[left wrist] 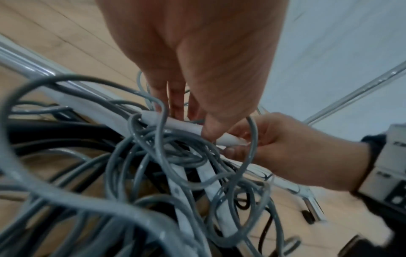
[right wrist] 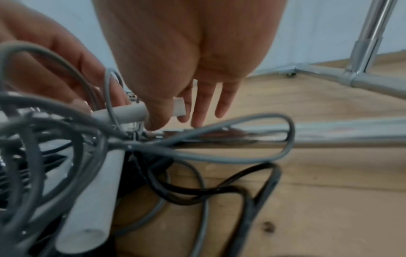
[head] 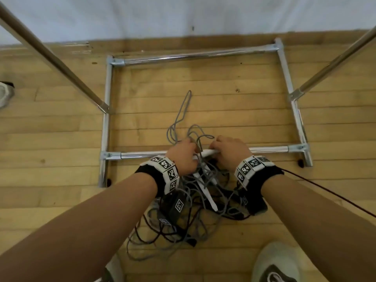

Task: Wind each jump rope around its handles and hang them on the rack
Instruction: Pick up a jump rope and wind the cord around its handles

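Observation:
A tangle of grey jump rope (head: 183, 110) lies on the wood floor across the rack's front chrome bar (head: 268, 149). One white handle (head: 207, 153) lies along that bar between my hands. My left hand (head: 193, 148) pinches this white handle (left wrist: 184, 126), thumb on top and fingers behind. My right hand (head: 215, 146) grips the handle's other end (right wrist: 129, 113) between thumb and fingers (right wrist: 197, 111). Two more white handles (head: 205, 192) lie in the heap below my wrists, one of them close up as a white handle (right wrist: 94, 200). Grey loops (left wrist: 153, 156) wrap around them.
Dark red and black ropes (head: 158, 231) are mixed into the heap. The rack's chrome base frame (head: 183, 55) sits on the floor, with uprights at left (head: 50, 55) and right (head: 335, 62). My shoe (head: 278, 261) is at the lower right. A white wall runs behind.

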The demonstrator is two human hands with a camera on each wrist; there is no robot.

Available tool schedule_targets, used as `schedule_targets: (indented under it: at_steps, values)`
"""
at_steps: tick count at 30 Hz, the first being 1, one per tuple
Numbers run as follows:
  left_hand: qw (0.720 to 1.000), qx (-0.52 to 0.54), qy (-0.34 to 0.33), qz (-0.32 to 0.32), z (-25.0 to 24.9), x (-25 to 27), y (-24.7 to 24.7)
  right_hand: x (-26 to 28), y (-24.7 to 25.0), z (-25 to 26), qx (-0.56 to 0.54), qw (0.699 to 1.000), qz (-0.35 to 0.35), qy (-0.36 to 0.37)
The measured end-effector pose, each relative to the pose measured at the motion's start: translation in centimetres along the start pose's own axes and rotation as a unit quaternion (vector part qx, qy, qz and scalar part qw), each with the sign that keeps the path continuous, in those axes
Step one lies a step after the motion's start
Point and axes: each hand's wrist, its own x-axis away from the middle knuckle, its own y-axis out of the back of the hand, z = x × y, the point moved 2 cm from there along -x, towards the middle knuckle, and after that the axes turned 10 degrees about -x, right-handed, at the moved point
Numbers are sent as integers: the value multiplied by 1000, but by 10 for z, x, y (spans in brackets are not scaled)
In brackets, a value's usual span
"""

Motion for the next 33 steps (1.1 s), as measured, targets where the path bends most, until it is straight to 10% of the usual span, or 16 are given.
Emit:
schedule_targets:
  at_steps: [8,16,24,33]
  values:
    - [999,28,-44,-12,-19,55,21,80,85,13,106,992,-16,61]
    - [979,15,-90,-182,-59,153,138,155,174,86,87,989,-43,113]
    - [914,35,-130,-382,-86,264,231,235,259,152,147,965,-182,120]
    - [918,-1,-127,-375,-108,320,279,305,290,198,116,922,-343,140]
